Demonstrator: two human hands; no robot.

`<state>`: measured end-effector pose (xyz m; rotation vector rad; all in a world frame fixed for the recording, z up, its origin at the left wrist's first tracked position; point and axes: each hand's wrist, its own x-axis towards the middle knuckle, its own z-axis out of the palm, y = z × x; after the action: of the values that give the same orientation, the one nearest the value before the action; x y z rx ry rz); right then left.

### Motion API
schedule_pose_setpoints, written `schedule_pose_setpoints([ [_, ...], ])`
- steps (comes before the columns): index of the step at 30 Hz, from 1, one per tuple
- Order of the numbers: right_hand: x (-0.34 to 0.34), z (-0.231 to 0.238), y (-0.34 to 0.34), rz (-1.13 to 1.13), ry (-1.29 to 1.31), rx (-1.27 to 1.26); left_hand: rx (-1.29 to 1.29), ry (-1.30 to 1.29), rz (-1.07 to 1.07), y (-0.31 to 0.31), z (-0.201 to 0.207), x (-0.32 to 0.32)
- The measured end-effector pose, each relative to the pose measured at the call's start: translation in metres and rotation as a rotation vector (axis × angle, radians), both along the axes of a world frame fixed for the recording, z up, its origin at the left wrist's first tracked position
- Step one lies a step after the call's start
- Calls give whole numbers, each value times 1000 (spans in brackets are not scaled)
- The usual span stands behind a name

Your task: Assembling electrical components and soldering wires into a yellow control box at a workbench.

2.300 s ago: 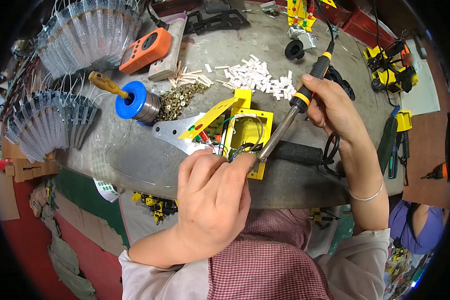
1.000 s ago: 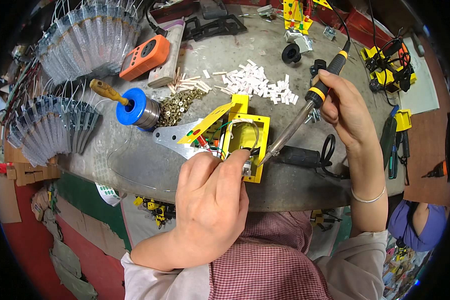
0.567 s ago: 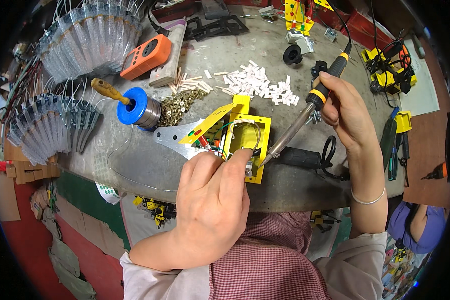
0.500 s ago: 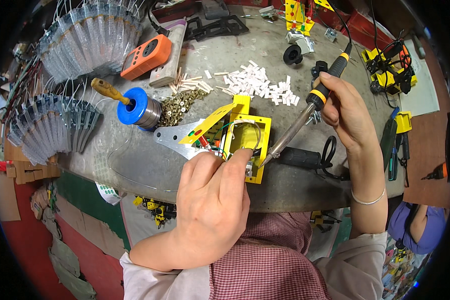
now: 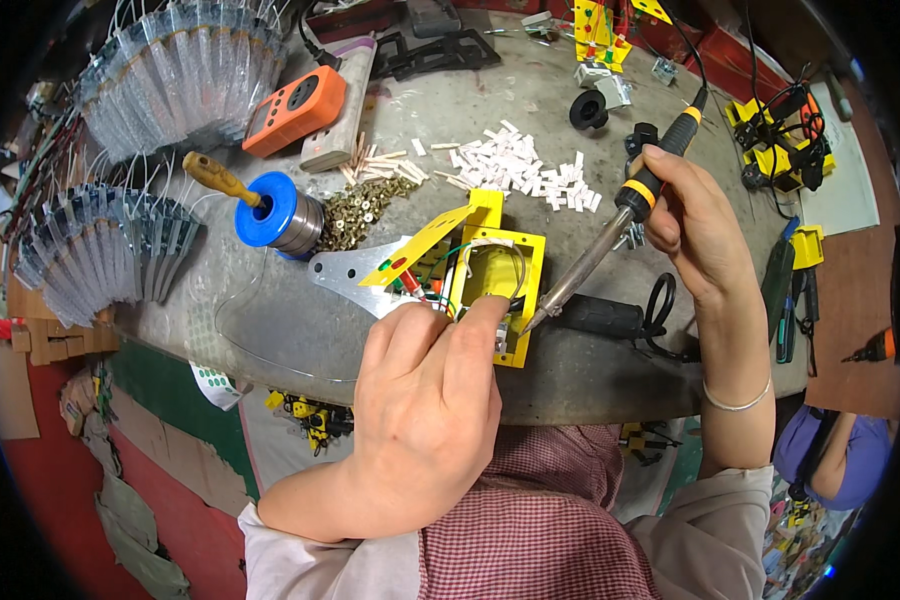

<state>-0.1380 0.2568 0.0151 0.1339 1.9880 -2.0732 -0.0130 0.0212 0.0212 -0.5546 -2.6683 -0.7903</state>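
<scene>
A person bends over a crowded bench, the right hand (image 5: 705, 225) wrapped around a soldering iron (image 5: 610, 235) whose tip meets the lower right corner of a yellow frame (image 5: 515, 300), while the left hand (image 5: 425, 400) presses down on that frame, its fingertips (image 5: 490, 308) just beside the tip. The frame lies near the front edge of the grey worktop (image 5: 270, 320), partly on a flat metal bracket (image 5: 340, 275), with green and red wires looped inside it. The closeness of finger and hot tip looks the main hazard — a small slip of either hand could burn skin, and heat held too long at the joint could soften the plastic or scorch the wires. The iron's cord trails back over the bench, so a snag there could jerk the tip off the joint. Behind the work stand a blue solder spool (image 5: 275, 212) with a wooden-handled tool (image 5: 218, 180) stuck in its core, a heap of brass screws (image 5: 365, 200), a scatter of white plastic bits (image 5: 520, 170), and an orange meter (image 5: 295, 110). Fans of clear bagged parts (image 5: 170, 70) crowd the far left — a second fan (image 5: 100, 250) sits nearer. More yellow assemblies (image 5: 770, 140) line the right side. Below the bench edge, red flooring and cardboard show at left, and another person in purple (image 5: 835, 465) sits low at right.
</scene>
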Motion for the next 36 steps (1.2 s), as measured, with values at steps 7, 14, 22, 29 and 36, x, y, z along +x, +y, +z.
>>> schedule_pose_setpoints([
  [7, -4, 6, 2, -4, 29, 17, 7, 8, 2, 0, 0, 0],
  [14, -27, 61, -24, -312, 453, 139, 21, 7, 1, 0, 0, -1],
  [22, -133, 31, -103, -32, 768, 59, 38, -9, -13, -4, 0, 2],
  [29, -212, -18, -123, 113, 684, 232, 33, -5, -55, 0, 4, -3],
  [36, -175, 0, -106, 111, 459, 483, 15, -14, -41, 0, 2, -5],
])
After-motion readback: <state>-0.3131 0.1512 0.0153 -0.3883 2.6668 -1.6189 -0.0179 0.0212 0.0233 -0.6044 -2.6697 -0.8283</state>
